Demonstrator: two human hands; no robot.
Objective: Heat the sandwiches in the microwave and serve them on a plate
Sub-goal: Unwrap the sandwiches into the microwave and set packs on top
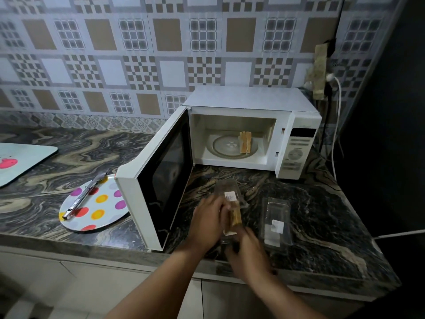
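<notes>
A white microwave [253,104] stands on the counter with its door [161,178] swung wide open to the left. One sandwich [245,142] sits on the glass turntable [224,147] inside. In front of the microwave, both hands work on a clear plastic sandwich pack [231,195] with a second sandwich [235,218] in it. My left hand [208,222] grips the pack's left side. My right hand [247,254] holds the near end of the sandwich. A polka-dot plate [101,210] lies left of the door.
Metal tongs [85,196] lie across the plate. An empty clear pack [276,223] rests on the counter right of my hands. A pale cutting board [20,162] sits at far left. Cables and a wall socket [331,77] are behind the microwave at right.
</notes>
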